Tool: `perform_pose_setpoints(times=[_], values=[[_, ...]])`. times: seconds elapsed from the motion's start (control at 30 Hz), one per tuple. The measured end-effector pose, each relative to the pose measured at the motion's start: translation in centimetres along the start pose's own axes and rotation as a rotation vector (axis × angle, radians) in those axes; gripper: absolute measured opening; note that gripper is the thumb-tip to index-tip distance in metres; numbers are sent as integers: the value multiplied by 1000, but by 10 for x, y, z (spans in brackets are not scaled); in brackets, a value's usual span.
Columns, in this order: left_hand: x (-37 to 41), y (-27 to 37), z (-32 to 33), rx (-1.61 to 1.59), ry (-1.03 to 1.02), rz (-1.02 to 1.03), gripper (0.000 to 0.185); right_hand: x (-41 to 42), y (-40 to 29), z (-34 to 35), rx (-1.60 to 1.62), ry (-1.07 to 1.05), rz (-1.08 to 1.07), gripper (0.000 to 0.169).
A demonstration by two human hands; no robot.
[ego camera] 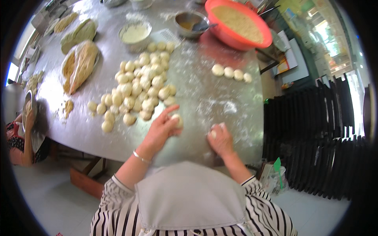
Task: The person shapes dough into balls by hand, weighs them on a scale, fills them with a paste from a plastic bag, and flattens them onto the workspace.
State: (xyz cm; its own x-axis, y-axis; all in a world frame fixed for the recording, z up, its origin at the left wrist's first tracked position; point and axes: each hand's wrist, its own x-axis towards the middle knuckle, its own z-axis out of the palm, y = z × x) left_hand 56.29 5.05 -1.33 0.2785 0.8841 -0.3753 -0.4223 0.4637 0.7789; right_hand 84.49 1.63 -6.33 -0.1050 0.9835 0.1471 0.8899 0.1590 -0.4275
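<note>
My left hand holds a round pale dough ball between thumb and fingers, its index finger stretched out. To its right, my right hand rests low over the metal tabletop, its fingers curled around a small piece of pale dough. Beyond my left hand lies a large cluster of dough balls. Four or so flattened dough pieces, in fact several, form a row at the far right, beyond my right hand. White flour is smeared between that row and my hands.
A red plastic basin of crumbly filling, a metal bowl and a bowl of white powder stand at the back. Plastic-wrapped dough lies left. Another person's arm reaches to a bowl at far left. Black trays are stacked right.
</note>
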Motion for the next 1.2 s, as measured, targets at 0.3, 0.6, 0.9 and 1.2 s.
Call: perform_pose_setpoints(times=[0.3, 0.6, 0.9, 1.2], values=[[29, -46, 36, 1484, -118, 572, 17, -2, 10, -15, 38, -42, 129, 23], [28, -57, 46, 1390, 14, 804, 13, 0, 15, 1, -48, 128, -151, 19], [29, -70, 38, 1424, 12, 808, 25, 1, -5, -24, -49, -24, -142, 28], [40, -62, 66, 1932, -118, 620, 68, 13, -1, -22, -187, -109, -299, 71]])
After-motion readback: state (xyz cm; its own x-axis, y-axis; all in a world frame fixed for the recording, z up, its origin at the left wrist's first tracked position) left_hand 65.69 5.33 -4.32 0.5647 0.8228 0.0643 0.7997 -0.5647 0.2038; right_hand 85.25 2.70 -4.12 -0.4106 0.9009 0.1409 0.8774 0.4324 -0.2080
